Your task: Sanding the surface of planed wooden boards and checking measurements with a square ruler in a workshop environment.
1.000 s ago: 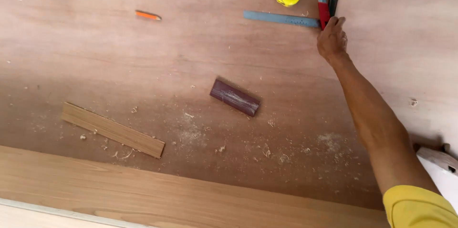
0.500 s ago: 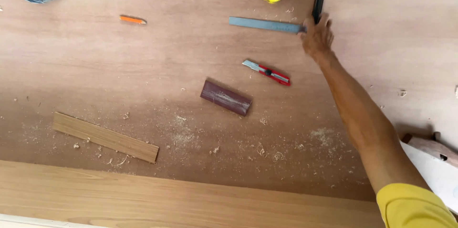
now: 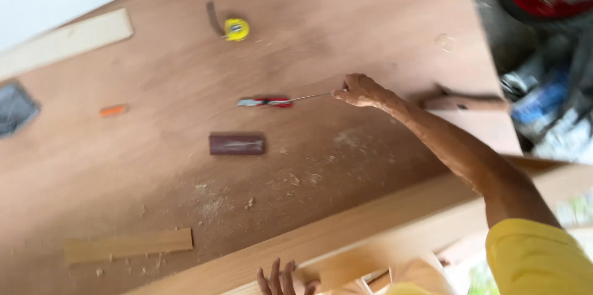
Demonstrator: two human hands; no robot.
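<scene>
Fingers (image 3: 346,90) of the right hand (image 3: 361,92), right of frame centre, pinch the end of a thin grey metal ruler (image 3: 309,96), seen edge-on and blurred; the left hand (image 3: 279,279), at the bottom edge, shows spread, empty fingers over a long pale wooden plank (image 3: 370,224). Beneath lies the broad reddish plywood tabletop (image 3: 154,165). Left of the ruler lie a dark maroon rectangular block (image 3: 237,144), a red utility knife (image 3: 265,102), and, higher up, a yellow tape measure (image 3: 236,29).
</scene>
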